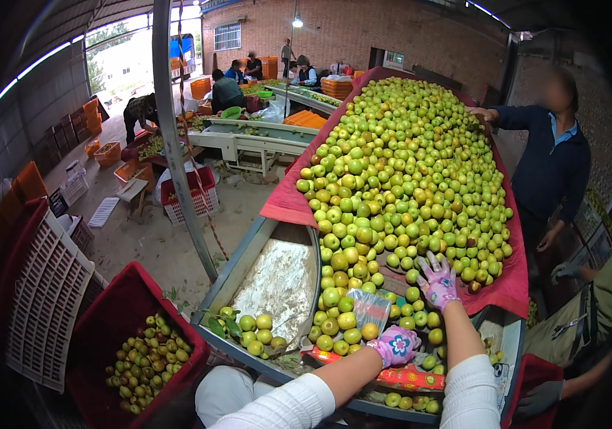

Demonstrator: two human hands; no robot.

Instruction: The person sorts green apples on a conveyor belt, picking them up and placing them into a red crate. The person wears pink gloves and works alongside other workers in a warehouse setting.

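Note:
A large heap of green-yellow jujubes [402, 177] lies on a red cloth [291, 199] spread over a sloping sorting table. My right hand [439, 282], in a pink floral glove, reaches the near edge of the heap, fingers spread against the fruit. Closer to me, my left hand [396, 346] wears a matching glove and is low among loose jujubes; its fingers are mostly hidden. Beside it lies a clear plastic packet [368, 308]. A red printed strip [410, 378] runs below that hand across the metal trough.
A red-lined crate [88, 343] of jujubes stands at my left. One person [544, 145] touches the heap's right side; another's gloved hand [541, 398] is at lower right. A metal post [177, 134] rises left of the table. People work around a conveyor [252, 138] behind.

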